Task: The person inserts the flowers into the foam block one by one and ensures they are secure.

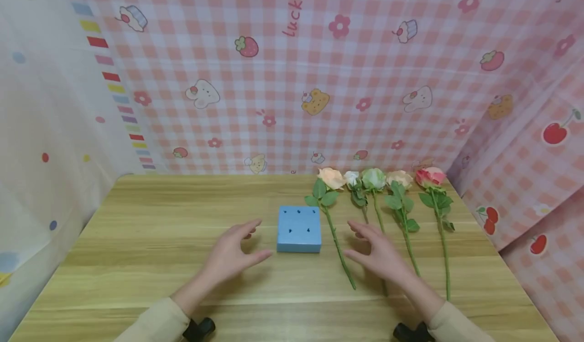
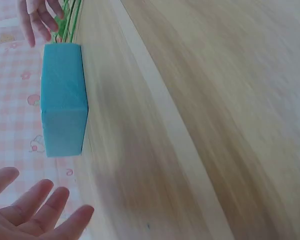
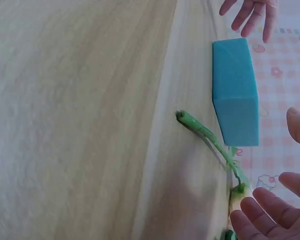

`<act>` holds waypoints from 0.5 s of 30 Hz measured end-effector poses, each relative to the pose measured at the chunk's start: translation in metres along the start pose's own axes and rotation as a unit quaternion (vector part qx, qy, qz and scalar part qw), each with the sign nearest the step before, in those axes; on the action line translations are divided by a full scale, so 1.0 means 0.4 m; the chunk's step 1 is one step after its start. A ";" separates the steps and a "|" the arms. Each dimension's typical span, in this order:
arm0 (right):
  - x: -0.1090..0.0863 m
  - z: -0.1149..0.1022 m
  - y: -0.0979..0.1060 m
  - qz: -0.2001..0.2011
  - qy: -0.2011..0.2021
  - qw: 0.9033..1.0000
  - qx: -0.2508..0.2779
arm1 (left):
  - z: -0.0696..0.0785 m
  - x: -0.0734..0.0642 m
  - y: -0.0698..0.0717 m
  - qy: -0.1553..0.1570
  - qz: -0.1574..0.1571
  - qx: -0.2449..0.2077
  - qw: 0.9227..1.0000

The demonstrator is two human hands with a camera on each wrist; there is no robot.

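Observation:
Near the middle of the wooden table lies a square blue foam block (image 1: 298,229) with several small dark holes in its top. My left hand (image 1: 233,251) hovers to its left, fingers spread and apart from it. On the other side, my right hand (image 1: 379,255) is held above the flower stems, thumb and fingers parted, holding nothing. Between the block and that hand lies a peach rose (image 1: 331,179) with a long green stem. The left wrist view shows the block (image 2: 65,100) beyond the left fingertips; in the right wrist view a stem (image 3: 205,132) lies beside the block (image 3: 236,95).
More artificial roses lie to the right: a small white one (image 1: 352,178), a green-white one (image 1: 374,179), a cream one (image 1: 399,179) and a pink one (image 1: 431,178). A checked cloth (image 1: 274,78) hangs behind the table (image 1: 137,261).

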State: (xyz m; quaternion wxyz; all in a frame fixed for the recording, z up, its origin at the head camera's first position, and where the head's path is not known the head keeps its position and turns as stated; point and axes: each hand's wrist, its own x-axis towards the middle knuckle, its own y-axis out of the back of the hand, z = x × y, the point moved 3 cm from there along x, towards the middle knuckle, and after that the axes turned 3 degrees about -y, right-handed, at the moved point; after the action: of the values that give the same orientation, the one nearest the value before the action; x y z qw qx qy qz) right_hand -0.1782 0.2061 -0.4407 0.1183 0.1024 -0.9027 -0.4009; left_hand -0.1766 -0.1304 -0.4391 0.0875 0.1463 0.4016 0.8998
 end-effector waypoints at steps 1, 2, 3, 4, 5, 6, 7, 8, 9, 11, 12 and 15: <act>0.002 0.003 -0.006 -0.003 -0.004 1.000 0.011 | 0.001 0.003 -0.004 0.002 0.001 -0.013 1.000; 0.004 0.006 -0.011 -0.005 -0.008 1.000 0.017 | 0.003 0.006 -0.007 0.004 0.002 -0.025 1.000; 0.005 0.010 -0.017 -0.008 -0.011 1.000 0.025 | 0.005 0.010 -0.011 0.005 0.003 -0.039 0.999; 0.006 0.013 -0.023 -0.010 -0.012 0.999 0.031 | 0.007 0.013 -0.014 0.007 0.004 -0.050 0.999; 0.008 0.016 -0.029 -0.012 -0.012 0.999 0.037 | 0.008 0.017 -0.018 0.008 0.003 -0.059 0.998; 0.009 0.018 -0.033 -0.012 -0.012 0.999 0.041 | 0.010 0.021 -0.021 0.008 0.003 -0.067 0.998; 0.010 0.019 -0.038 -0.012 -0.010 0.999 0.045 | 0.011 0.025 -0.025 0.010 0.002 -0.073 0.997; 0.011 0.021 -0.043 -0.012 -0.010 0.999 0.051 | 0.012 0.029 -0.029 0.011 0.002 -0.079 0.997; 0.011 0.023 -0.047 -0.013 -0.010 0.998 0.057 | 0.012 0.033 -0.033 0.013 0.000 -0.086 0.996; 0.013 0.026 -0.056 -0.010 -0.013 0.998 0.063 | 0.015 0.039 -0.040 0.019 0.000 -0.097 0.995; 0.013 0.028 -0.060 -0.009 -0.016 0.998 0.063 | 0.016 0.042 -0.044 0.024 0.000 -0.103 0.994; 0.014 0.031 -0.073 -0.007 -0.030 0.997 0.064 | 0.018 0.050 -0.054 0.031 0.003 -0.123 0.992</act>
State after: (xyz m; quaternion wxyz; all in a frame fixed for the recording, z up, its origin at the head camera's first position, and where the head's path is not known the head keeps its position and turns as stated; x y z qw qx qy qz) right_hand -0.1847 0.1939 -0.4700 0.0810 0.1042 -0.9290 -0.3457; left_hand -0.1924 -0.1056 -0.4469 0.0900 0.1077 0.2902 0.9466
